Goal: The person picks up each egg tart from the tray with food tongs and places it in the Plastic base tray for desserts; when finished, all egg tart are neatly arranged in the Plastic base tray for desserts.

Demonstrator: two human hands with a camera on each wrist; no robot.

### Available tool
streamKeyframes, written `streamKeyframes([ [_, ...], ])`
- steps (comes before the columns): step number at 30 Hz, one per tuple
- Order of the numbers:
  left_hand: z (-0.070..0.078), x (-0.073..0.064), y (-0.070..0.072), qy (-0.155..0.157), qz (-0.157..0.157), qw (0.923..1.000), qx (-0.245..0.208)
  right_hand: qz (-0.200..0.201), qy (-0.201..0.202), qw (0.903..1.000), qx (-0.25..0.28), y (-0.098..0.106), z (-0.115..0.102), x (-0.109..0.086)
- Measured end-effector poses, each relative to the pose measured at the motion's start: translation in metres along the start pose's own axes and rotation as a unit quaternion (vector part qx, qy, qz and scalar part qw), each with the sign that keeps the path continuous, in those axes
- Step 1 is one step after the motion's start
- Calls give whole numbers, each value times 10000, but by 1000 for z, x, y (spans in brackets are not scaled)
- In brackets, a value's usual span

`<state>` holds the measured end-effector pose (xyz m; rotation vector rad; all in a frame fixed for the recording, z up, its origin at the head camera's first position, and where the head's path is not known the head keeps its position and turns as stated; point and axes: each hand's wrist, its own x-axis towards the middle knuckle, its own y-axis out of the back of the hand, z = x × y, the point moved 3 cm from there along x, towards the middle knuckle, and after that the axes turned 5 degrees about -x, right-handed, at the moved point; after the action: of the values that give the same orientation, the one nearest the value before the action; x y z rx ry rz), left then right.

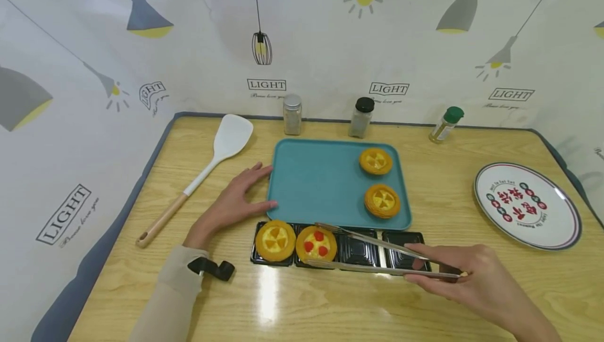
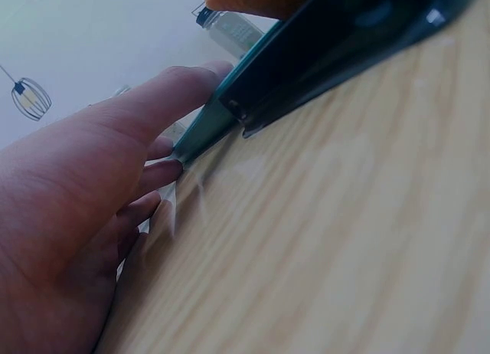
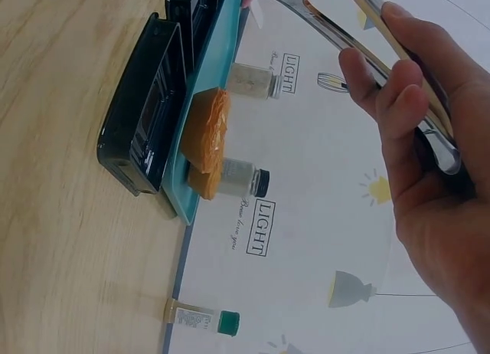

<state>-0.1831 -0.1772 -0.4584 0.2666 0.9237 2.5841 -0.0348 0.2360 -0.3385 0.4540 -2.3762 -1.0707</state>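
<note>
A: Near edge: our right hand [image 1: 464,274] grips tongs [image 1: 377,253], tips open around the red tart [image 1: 316,244] in the black tray [image 1: 406,239].

B: Our left hand [image 1: 233,203], fingers straight, touches the teal tray [image 1: 316,184]'s left edge, holding nothing.

A teal tray [image 1: 321,184] holds two golden-orange tarts [image 1: 375,161] with yellow centres. Near it, a black container [image 1: 358,250] carries one orange-and-yellow tart [image 1: 275,240] and one dotted with red [image 1: 316,244]. At right, a white plate [image 1: 527,205] shows red and green motifs. The table [image 1: 453,300] is pale wood grain.
</note>
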Motion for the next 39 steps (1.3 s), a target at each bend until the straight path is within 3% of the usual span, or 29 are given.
streamKeyframes([
  [5, 0, 0, 0, -5, 8, 10000, -13, 15, 132, 9999, 0, -2, 2, 0],
  [10, -1, 0, 0, 34, 9, 10000, 26, -12, -16, 10000, -23, -1, 4, 0],
  [17, -1, 1, -1, -4, -8, 10000, 15, 625, -323, 9975, -1, 18, 14, 9],
  [21, -2, 1, -1, -9, -4, 10000, 11, 1201, -832, 9893, 23, 28, 35, 20],
  [24, -2, 1, -1, -26, 14, 10000, -5, 1544, -1488, 9767, 18, 34, 54, 29],
  [28, -3, 1, -1, -43, 40, 10000, -16, 1747, -2174, 9593, 436, 33, 74, 37],
  [32, -3, 1, -1, -51, 23, 10000, -11, 1788, -2431, 9505, 747, 30, 78, 42],
  [39, -4, 2, -2, -38, 34, 10000, 12, 1813, -2485, 9500, 539, 30, 79, 43],
])
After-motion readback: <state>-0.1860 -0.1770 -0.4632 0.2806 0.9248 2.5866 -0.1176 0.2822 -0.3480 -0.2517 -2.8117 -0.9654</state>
